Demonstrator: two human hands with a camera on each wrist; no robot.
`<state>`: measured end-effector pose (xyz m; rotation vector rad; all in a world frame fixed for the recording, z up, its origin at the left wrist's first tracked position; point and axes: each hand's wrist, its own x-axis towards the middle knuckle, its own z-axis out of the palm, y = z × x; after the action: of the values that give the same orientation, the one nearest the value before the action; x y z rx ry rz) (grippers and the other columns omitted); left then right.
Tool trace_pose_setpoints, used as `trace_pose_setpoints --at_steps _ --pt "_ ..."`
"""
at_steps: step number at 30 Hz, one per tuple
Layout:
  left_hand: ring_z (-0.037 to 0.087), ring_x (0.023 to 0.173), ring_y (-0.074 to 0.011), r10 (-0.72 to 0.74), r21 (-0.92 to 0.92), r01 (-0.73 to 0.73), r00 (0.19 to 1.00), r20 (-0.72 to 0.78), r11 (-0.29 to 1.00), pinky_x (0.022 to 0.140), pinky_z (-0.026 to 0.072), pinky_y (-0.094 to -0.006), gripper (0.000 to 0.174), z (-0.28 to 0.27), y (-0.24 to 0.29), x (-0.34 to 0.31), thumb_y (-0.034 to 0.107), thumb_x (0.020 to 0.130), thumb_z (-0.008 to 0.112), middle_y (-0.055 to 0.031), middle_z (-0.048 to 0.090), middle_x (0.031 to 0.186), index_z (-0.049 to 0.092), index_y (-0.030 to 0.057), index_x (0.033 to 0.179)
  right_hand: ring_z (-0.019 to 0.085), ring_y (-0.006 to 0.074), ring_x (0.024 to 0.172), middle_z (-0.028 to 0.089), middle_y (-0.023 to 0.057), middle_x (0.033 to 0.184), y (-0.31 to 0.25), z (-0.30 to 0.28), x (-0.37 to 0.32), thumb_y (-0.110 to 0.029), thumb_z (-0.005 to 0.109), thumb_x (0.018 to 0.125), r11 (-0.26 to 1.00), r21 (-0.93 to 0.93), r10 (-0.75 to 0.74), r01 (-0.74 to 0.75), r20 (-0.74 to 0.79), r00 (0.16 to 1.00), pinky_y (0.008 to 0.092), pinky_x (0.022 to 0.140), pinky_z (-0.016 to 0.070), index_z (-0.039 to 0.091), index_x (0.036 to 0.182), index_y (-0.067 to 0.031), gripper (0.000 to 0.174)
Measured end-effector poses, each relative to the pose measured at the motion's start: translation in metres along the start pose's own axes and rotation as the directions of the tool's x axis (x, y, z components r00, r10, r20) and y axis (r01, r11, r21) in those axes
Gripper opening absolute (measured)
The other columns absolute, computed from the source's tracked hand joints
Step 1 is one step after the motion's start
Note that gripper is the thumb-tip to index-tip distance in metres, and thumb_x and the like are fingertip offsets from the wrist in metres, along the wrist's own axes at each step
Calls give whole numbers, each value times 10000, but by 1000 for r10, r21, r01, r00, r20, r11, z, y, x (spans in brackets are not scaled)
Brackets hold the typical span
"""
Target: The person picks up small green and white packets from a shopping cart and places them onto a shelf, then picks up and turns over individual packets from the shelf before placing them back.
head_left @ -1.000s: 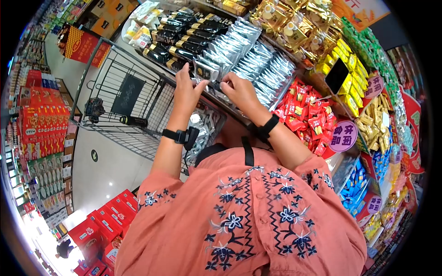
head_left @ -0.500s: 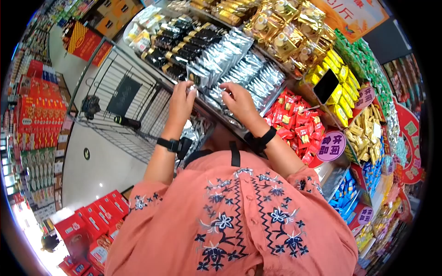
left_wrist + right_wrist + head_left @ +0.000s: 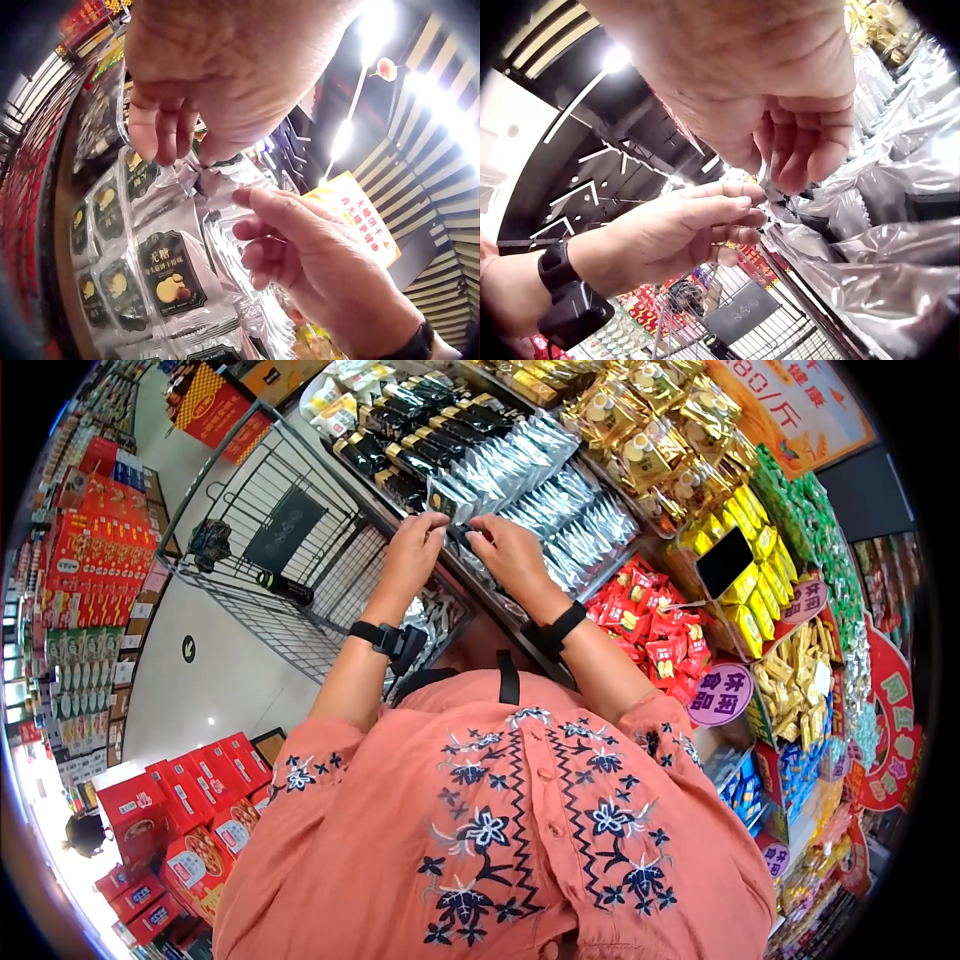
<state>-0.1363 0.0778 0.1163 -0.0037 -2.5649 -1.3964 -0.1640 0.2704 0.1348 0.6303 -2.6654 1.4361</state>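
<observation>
Both hands hover side by side at the near edge of a display bin of silver biscuit packets (image 3: 575, 495) with dark labels. The left hand (image 3: 413, 550) bends its fingers down toward the top of a labelled packet (image 3: 174, 274), and its fingertips overlap the crinkled film in the left wrist view. Facing it, the right hand (image 3: 508, 552) has loosely curved fingers beside the packets. In the right wrist view its fingertips come close to the shiny wrappers (image 3: 855, 217). No packet shows lifted in either hand.
A wire shopping cart (image 3: 330, 575) stands left of the bin. Black packets (image 3: 410, 445) lie behind it, gold ones (image 3: 650, 430) at the back right. Red packets (image 3: 650, 625), yellow packets (image 3: 765, 575) and a dark phone-like screen (image 3: 724, 562) are to the right. Red boxes (image 3: 140, 815) stand lower left.
The hands drew back slightly from the bin, then moved in close together again over its near edge. The view shifted a little with the head.
</observation>
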Motion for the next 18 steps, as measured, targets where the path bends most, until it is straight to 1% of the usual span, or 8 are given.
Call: trace_pose_setpoints --at_steps 2,5,8,11,14,18 --pt "658 963 -234 27 42 -27 1000 0 999 880 516 -331 208 1 -2 1 120 963 626 -119 678 1067 706 48 1141 693 376 860 722 177 927 3 4 3 -261 677 917 998 -65 8 -8 -5 1000 449 738 538 715 1061 -49 258" --pt "645 952 -255 104 43 -104 994 -13 994 867 511 -345 188 3 -11 6 120 954 632 -115 661 1020 712 50 1109 693 381 832 724 169 896 6 10 5 -286 692 911 990 -138 8 -9 -9 1000 459 710 537 719 1026 -60 255" --pt "630 945 -261 112 97 -109 993 -24 989 853 504 -357 172 2 -10 10 129 946 644 -111 639 978 716 43 1077 690 377 800 720 157 864 7 15 7 -295 698 906 980 -197 10 -14 -23 1000 470 682 531 713 981 -72 236" --pt "621 942 -282 161 51 -157 984 -80 986 853 499 -372 169 3 -6 15 154 945 657 -121 622 961 714 33 1048 687 369 764 713 147 835 6 19 8 -289 695 906 973 -232 -10 0 -42 999 479 653 524 697 937 -82 210" --pt "618 944 -318 179 162 -171 983 -31 972 863 498 -387 199 -2 -2 23 205 955 660 -140 623 974 712 28 1032 682 368 725 706 145 805 6 22 8 -271 683 910 969 -244 -46 29 -62 997 486 628 519 675 915 -90 182" --pt "612 933 -356 135 146 -133 991 -5 980 839 493 -420 258 -4 1 29 266 964 657 -167 616 967 703 13 987 679 372 700 698 144 769 5 26 8 -253 667 915 968 -250 -57 38 -73 996 494 617 518 655 918 -102 152"
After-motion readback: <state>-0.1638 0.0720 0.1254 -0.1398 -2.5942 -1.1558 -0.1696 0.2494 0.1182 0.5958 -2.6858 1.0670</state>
